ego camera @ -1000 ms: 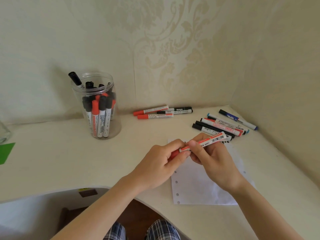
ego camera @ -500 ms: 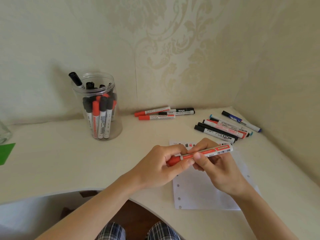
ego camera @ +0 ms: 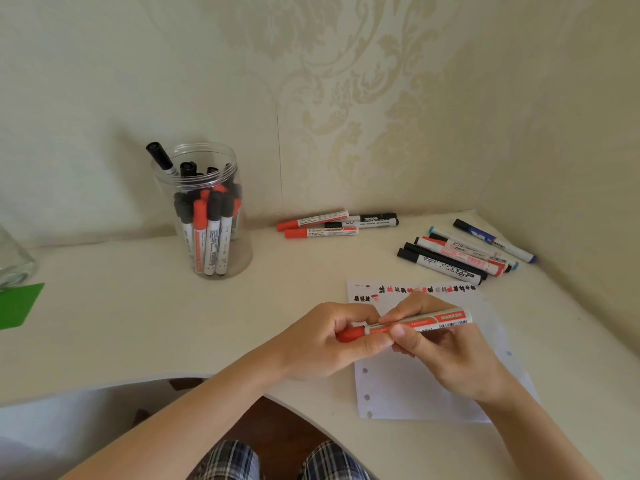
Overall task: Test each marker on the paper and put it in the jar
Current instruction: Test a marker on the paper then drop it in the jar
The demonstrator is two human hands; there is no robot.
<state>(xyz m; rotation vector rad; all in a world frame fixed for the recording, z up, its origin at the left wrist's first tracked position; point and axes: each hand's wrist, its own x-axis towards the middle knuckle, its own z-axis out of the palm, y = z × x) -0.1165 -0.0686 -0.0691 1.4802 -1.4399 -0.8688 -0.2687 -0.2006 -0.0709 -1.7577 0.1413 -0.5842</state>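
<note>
A red marker lies level between both hands above the white paper. My left hand pinches its red cap end. My right hand grips the white barrel. Black and red test marks run along the paper's top edge. At the back left stands a clear plastic jar with several black and red markers in it. Three markers lie near the back wall, and several more markers lie at the back right by the corner.
The white desk has a curved front edge, with my knees in plaid below it. A green card and a glass object sit at the far left. Walls close off the back and right.
Both hands with the red marker have shifted slightly toward me and right, uncovering the test marks on the paper. The grip on the marker looks the same.
</note>
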